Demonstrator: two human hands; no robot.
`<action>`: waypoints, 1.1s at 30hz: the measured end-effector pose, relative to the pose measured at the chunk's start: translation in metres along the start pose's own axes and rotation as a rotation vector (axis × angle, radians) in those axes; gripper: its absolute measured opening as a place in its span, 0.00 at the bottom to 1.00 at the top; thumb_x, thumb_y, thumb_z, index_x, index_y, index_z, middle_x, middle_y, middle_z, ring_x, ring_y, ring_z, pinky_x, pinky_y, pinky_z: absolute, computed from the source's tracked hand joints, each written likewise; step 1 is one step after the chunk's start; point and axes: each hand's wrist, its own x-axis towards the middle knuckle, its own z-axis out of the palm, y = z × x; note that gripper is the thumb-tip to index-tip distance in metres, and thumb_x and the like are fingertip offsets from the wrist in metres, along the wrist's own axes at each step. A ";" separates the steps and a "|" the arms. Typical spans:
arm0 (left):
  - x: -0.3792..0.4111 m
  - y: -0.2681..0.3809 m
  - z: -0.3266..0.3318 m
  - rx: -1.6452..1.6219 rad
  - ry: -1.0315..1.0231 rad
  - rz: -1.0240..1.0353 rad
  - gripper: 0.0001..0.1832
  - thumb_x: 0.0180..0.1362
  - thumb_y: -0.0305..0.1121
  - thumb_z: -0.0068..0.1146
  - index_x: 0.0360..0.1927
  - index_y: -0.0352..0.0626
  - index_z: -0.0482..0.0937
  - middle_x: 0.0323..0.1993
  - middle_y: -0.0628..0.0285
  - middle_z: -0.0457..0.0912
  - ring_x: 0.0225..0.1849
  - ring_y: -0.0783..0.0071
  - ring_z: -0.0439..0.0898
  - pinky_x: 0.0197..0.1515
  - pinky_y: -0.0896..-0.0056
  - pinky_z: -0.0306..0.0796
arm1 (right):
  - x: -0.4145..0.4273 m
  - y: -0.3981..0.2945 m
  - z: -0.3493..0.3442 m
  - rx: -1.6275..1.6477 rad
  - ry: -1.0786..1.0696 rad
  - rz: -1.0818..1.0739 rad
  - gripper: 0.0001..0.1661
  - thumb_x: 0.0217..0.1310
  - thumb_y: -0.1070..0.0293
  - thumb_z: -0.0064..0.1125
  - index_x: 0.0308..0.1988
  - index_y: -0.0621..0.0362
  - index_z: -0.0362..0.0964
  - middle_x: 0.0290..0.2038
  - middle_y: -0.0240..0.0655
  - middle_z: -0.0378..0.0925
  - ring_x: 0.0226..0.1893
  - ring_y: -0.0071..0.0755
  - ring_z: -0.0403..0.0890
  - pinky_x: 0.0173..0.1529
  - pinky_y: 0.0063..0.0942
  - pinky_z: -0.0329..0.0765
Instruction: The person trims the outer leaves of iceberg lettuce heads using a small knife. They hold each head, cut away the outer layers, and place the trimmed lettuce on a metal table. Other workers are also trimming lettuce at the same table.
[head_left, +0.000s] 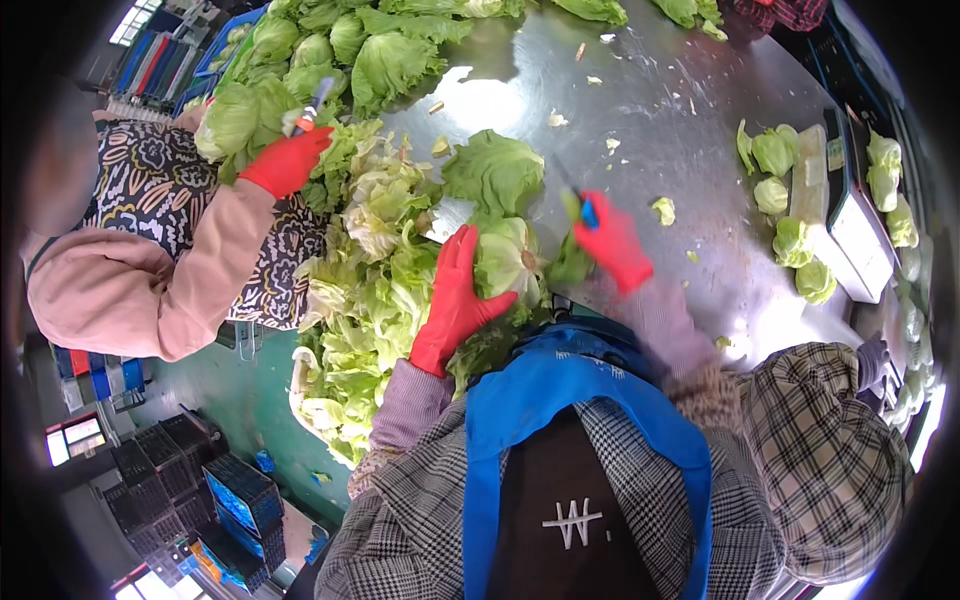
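Observation:
My left hand (459, 300), in a red glove, cups the left and near sides of a lettuce head (506, 259). The head's brown cut stem end faces up and to the right. In my right hand (616, 244), also red-gloved, is a knife by its blue handle (589, 214); its blurred blade points away over the metal table. A green leaf (571, 259) hangs just left of that hand, and I cannot tell whether it is attached. Past the head lies a broad green lettuce leaf (495, 172).
Loose trimmed leaves (375, 285) pile up left of me. Across the table, a co-worker's red-gloved hand (289, 161) holds a knife (319, 101) beside heaped lettuce heads (330, 45). Small heads (795, 241) stand near a scale (862, 240) at right. A plaid-capped person (825, 457) is close on my right.

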 end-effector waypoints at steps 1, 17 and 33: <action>0.000 0.001 0.001 -0.006 0.003 0.004 0.52 0.37 0.42 0.71 0.64 0.35 0.54 0.62 0.42 0.57 0.65 0.48 0.56 0.64 0.57 0.56 | 0.011 0.012 -0.001 -0.009 0.052 -0.101 0.28 0.50 0.66 0.59 0.53 0.54 0.66 0.41 0.45 0.77 0.42 0.48 0.77 0.46 0.37 0.73; 0.018 -0.007 -0.002 -0.195 0.018 -0.275 0.52 0.36 0.42 0.72 0.65 0.42 0.56 0.62 0.50 0.61 0.63 0.58 0.62 0.63 0.61 0.57 | -0.059 0.009 0.034 -0.025 -0.323 -0.216 0.41 0.60 0.48 0.51 0.65 0.55 0.46 0.26 0.51 0.75 0.25 0.54 0.77 0.30 0.43 0.72; 0.031 -0.012 -0.009 -0.201 -0.075 -0.266 0.48 0.38 0.36 0.71 0.65 0.42 0.57 0.61 0.50 0.62 0.62 0.58 0.63 0.63 0.61 0.58 | -0.030 0.027 0.027 -0.430 -0.080 -0.366 0.43 0.56 0.52 0.58 0.65 0.53 0.48 0.33 0.41 0.77 0.28 0.44 0.79 0.31 0.35 0.75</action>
